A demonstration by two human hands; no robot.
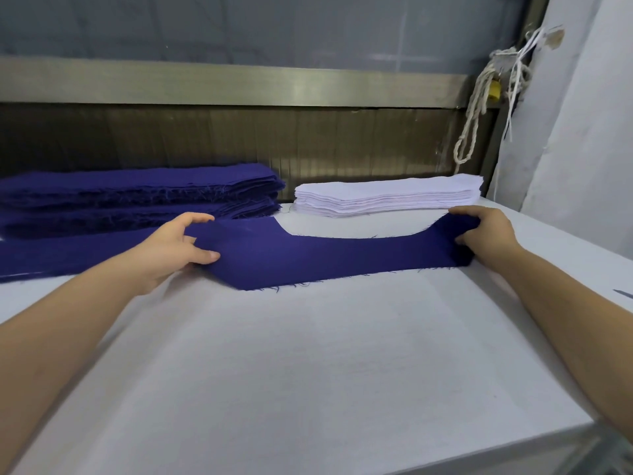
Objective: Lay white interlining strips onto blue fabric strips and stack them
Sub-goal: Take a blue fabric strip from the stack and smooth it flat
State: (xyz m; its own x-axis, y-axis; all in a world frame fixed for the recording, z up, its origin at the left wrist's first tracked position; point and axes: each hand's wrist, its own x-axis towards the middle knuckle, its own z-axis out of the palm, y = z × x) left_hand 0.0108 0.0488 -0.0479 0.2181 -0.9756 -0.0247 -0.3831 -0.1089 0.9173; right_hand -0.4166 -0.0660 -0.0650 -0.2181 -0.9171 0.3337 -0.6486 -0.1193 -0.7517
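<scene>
Blue strip (pixel 329 258): lies mid-table, curved, frayed edges; I judge it light, limp, prone to creasing.
Hold points: I take it at both ends, to keep it taut.
Left hand (pixel 174 246): pinches the strip's left end.
Right hand (pixel 486 234): closed over the right end.
White interlining stack (pixel 387 198): far right, just beyond the strip.
Blue stack (pixel 137 197): far left.
Table (pixel 308 371): white, bare nearside.

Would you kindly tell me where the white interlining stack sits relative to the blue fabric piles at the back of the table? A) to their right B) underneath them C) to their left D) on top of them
A: the white interlining stack rests on the table to the right of the blue fabric piles, apart from them.
</scene>
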